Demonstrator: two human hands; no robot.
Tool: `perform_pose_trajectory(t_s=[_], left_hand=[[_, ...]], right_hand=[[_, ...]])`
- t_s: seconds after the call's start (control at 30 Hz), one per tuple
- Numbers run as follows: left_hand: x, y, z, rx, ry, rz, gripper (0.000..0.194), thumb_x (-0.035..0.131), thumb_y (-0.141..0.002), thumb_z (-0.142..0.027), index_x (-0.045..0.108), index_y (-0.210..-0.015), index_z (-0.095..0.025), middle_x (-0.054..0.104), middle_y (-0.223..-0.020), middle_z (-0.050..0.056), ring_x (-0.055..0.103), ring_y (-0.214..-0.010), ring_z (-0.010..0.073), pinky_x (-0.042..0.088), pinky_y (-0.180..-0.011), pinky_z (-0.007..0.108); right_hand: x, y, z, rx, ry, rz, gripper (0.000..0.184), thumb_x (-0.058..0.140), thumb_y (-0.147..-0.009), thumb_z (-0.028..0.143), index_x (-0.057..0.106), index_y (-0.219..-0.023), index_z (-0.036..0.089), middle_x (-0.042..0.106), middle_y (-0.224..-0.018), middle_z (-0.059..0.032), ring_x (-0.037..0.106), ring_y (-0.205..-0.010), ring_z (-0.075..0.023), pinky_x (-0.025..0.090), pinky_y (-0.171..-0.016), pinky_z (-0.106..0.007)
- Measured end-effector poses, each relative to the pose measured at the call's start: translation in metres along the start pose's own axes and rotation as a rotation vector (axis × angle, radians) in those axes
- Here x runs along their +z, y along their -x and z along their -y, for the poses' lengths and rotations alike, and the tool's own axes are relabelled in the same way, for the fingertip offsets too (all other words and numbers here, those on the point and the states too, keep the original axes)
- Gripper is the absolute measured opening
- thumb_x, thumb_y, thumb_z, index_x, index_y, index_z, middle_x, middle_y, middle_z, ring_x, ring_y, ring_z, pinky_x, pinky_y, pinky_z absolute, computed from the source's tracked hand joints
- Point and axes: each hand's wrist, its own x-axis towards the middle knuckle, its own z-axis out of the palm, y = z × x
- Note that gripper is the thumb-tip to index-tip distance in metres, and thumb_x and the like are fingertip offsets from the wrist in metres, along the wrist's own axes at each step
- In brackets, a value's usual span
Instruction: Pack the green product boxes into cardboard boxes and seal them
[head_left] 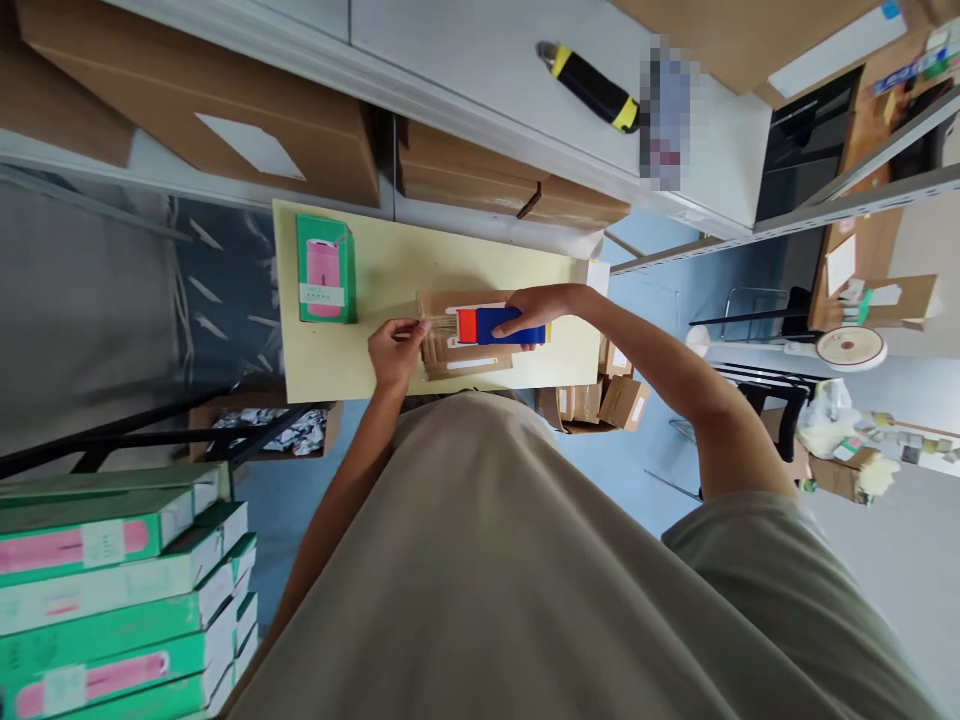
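A small brown cardboard box [472, 368] lies flat on the pale yellow tabletop [390, 255], with white label strips on its upper face. My right hand [529, 308] is wrapped over a blue and red tape dispenser [487, 325] above the box. A shiny strip of tape [444, 327] runs left from the dispenser's red end along the box. At the box's left edge, my left hand [396, 350] pinches the end of this strip between thumb and fingers. The underside of the dispenser is hidden.
A green box with a pink tumbler picture [325, 270] stands at the table's left end. Behind is a shelf [465, 60] with a black and yellow cutter [592, 88]. Stacked green boxes [112, 610] fill the lower left. An open carton [585, 408] stands beyond the table's right front corner.
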Motion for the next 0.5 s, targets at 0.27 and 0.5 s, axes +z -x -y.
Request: perform_pose_trajectory(t_s=[0.27,0.5], left_hand=[[0.003,0.007,-0.011,-0.075,-0.061,-0.106,0.021,0.089,-0.08,-0.03,0.081,-0.094,-0.016,0.081,-0.09,0.005,0.075,-0.081,0.0191,0.063,-0.08,0.03],[0.007,0.009,-0.019,-0.093,-0.099,-0.197,0.02,0.089,-0.083,-0.017,0.083,-0.101,-0.01,0.079,-0.087,0.001,0.068,-0.076,0.013,0.063,-0.086,0.029]], right_hand=[[-0.032,0.059,-0.07,0.05,0.112,0.016,0.067,0.084,-0.09,0.084,0.084,-0.1,0.018,0.084,-0.084,-0.0072,0.081,-0.083,-0.0252,0.061,-0.08,-0.035],[-0.06,0.12,-0.154,0.129,0.134,-0.045,0.069,0.086,-0.087,0.085,0.085,-0.101,0.018,0.086,-0.092,-0.0097,0.083,-0.09,-0.0299,0.063,-0.087,-0.041]])
